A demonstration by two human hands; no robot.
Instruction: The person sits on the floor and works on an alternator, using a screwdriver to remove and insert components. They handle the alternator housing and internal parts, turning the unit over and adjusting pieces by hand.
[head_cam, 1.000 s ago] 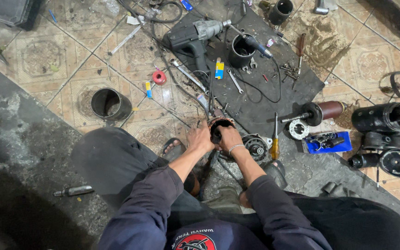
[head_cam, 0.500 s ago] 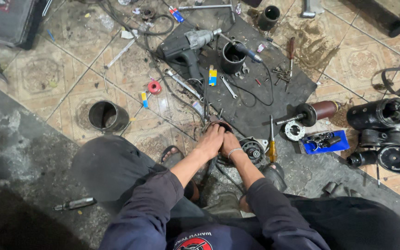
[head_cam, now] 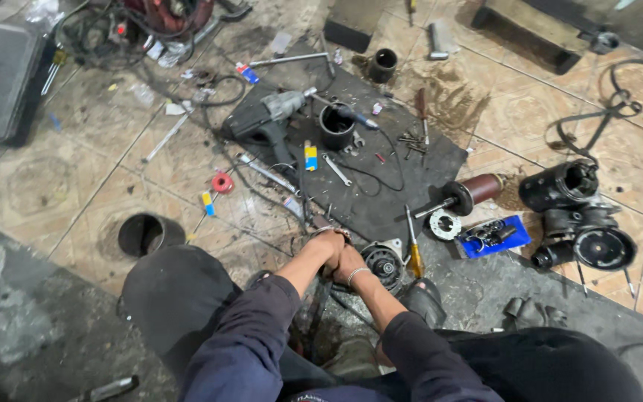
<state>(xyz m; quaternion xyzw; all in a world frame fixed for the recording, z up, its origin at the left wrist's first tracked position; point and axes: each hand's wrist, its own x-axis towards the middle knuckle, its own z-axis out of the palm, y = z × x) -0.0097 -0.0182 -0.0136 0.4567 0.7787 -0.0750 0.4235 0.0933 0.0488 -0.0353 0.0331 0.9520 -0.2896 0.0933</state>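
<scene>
The person is sitting on the tiled floor [head_cam: 53,193] with both arms reaching forward between the knees, and the two hands are meeting low in front of the body. The left hand [head_cam: 327,248] is curling over a small round metal part [head_cam: 329,232] whose rim is just showing above the knuckles, while the right hand [head_cam: 349,262], wearing a bangle at the wrist, is pressing in against the left; both are closing together on that part, though the fingers themselves are hidden, so the exact grip cannot be told. Just beside the right hand a round motor end housing [head_cam: 383,263] is lying on the floor, with a yellow-handled screwdriver [head_cam: 413,251] next to it. Farther out a dark mat [head_cam: 381,201] is carrying a grey power drill [head_cam: 266,119], a black cylinder [head_cam: 336,124] and a spanner [head_cam: 336,169]. A rotor with a copper-coloured body [head_cam: 470,191] is resting at the mat's right edge, near a blue tray [head_cam: 496,238] of small parts.
</scene>
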